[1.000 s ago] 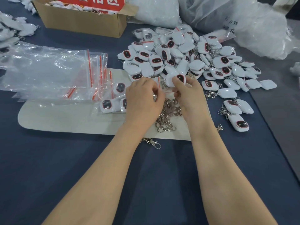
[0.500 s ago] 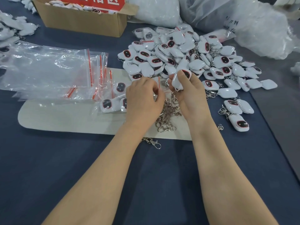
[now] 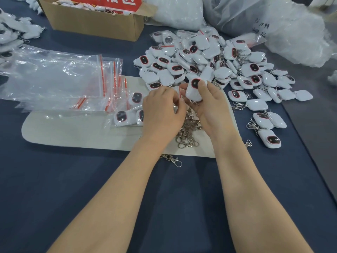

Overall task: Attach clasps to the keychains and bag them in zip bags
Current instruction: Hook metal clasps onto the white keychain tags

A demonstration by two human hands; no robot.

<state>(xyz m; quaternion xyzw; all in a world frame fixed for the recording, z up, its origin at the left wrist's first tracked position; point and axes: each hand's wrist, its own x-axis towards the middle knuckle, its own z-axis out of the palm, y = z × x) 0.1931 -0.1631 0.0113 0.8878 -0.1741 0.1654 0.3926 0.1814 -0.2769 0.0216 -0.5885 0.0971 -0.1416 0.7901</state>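
My right hand (image 3: 209, 105) grips a white keychain (image 3: 194, 88) with a dark red-rimmed oval face, held upright above the pale mat (image 3: 73, 128). My left hand (image 3: 162, 112) is curled beside it, its fingertips pinching something small at the keychain's lower edge; what it pinches is hidden. A heap of metal clasps (image 3: 187, 130) lies on the mat between my wrists. A big pile of white keychains (image 3: 209, 64) spreads behind my hands. Clear zip bags (image 3: 60, 83) with red strips lie to the left. Bagged keychains (image 3: 127, 110) rest by my left hand.
A cardboard box (image 3: 94, 22) stands at the back left. Large plastic bags of white stuffing (image 3: 273, 24) fill the back right. One loose clasp (image 3: 171, 159) lies on the dark blue table cloth (image 3: 54, 189). More white items (image 3: 14, 33) sit at the far left.
My right hand has lifted the keychain off the pile's edge and turned it upright, its dark face now toward me. My left hand stays close, fingers working at its lower end.
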